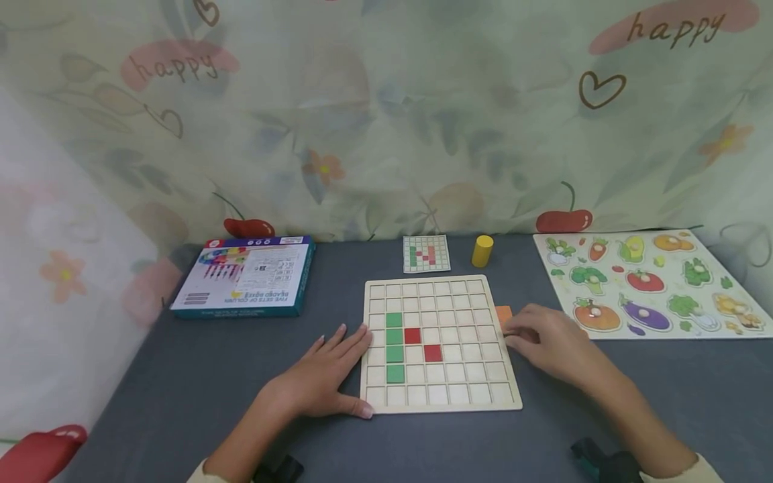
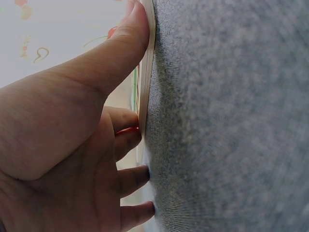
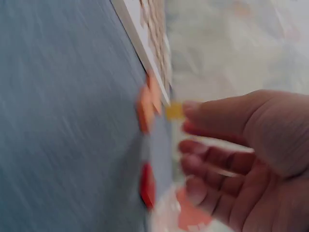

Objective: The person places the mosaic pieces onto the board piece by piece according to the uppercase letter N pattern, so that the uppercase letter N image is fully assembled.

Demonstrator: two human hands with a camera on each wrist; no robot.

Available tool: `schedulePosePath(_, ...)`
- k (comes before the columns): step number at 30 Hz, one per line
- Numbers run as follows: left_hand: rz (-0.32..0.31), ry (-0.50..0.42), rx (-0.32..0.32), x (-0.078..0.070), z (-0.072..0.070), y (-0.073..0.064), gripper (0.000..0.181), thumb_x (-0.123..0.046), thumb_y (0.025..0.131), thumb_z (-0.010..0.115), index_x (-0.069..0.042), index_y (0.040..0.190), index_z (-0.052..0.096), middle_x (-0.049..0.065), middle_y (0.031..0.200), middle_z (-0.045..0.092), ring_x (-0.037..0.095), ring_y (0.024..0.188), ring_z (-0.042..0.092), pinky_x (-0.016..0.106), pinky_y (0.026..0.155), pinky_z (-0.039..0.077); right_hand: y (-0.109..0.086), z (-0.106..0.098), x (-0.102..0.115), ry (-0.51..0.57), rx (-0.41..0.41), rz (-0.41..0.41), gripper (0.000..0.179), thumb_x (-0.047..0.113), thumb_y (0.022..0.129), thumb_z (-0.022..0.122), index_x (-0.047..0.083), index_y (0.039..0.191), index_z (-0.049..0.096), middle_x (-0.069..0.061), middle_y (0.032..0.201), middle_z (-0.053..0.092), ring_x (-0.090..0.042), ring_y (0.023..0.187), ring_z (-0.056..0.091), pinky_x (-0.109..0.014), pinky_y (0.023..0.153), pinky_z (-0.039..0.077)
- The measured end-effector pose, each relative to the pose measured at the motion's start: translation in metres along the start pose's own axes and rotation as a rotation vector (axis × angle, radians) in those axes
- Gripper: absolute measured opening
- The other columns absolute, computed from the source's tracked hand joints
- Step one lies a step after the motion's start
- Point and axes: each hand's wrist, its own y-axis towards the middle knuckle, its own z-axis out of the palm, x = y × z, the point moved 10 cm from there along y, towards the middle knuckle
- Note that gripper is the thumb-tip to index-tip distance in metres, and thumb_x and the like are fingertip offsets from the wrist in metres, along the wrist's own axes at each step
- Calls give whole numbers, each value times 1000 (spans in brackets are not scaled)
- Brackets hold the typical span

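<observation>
A wooden grid board [image 1: 477, 396] lies on the dark table, bearing a column of green squares [image 1: 394, 337] and two red squares [image 1: 413, 335]. My left hand [image 1: 326, 376] rests at the board's left edge, its fingers spread and its thumb on the near corner. Beside the right edge is my right hand [image 1: 552, 342], fingers loosely bent and no piece showing between them. An orange square [image 1: 504, 314] lies by its fingertips. The right wrist view, blurred, shows orange pieces [image 3: 145, 110] and a red piece [image 3: 147, 186] on the table below the hand.
Behind the board lie a small pattern card [image 1: 426, 254] and an upright yellow cylinder [image 1: 482, 251]. A boxed set [image 1: 244, 276] lies at the back left. To the right is a vegetable picture board [image 1: 610, 278]. A printed cloth [image 1: 386, 121] hangs behind the table.
</observation>
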Motion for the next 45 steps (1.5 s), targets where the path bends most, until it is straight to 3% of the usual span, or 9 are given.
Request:
schedulePosePath(4,-1,1,3,-1,0,0,112,-69,78,72,-16,162,19,-2,167,15,30,152,6,59,117,10,-9,-21,-36,-119,17,95,22,16,82,83,4,99,77,-3,89,67,-20,78,59,-45,70,51)
schedulePosePath(11,-1,-5,3,-2,-1,0,112,-68,78,72,-16,162,19,-1,167,15,30,152,6,59,117,9,-15,-25,-63,-127,120,138,11,14,79,84,7,85,78,4,75,61,-15,69,52,-36,60,46)
schedulePosePath(22,0,-1,-1,-3,-1,0,113,-69,78,71,-17,162,19,-1,167,15,31,152,6,59,117,9,-16,-21,-60,-31,93,116,22,5,77,84,14,83,64,5,74,56,-16,69,51,-33,59,44)
schedulePosePath(34,-1,-10,-4,-2,-1,0,113,-70,77,72,-17,162,20,-1,167,16,31,152,6,60,117,10,-15,-21,-59,33,89,146,13,1,84,76,12,87,69,5,76,61,-16,69,53,-31,59,46)
schedulePosePath(45,-9,-9,1,-1,0,0,113,-70,76,72,-17,162,20,-1,167,16,31,152,6,60,117,10,-11,-16,-40,84,75,116,11,3,84,78,11,89,73,6,78,65,-12,67,55,-27,59,48)
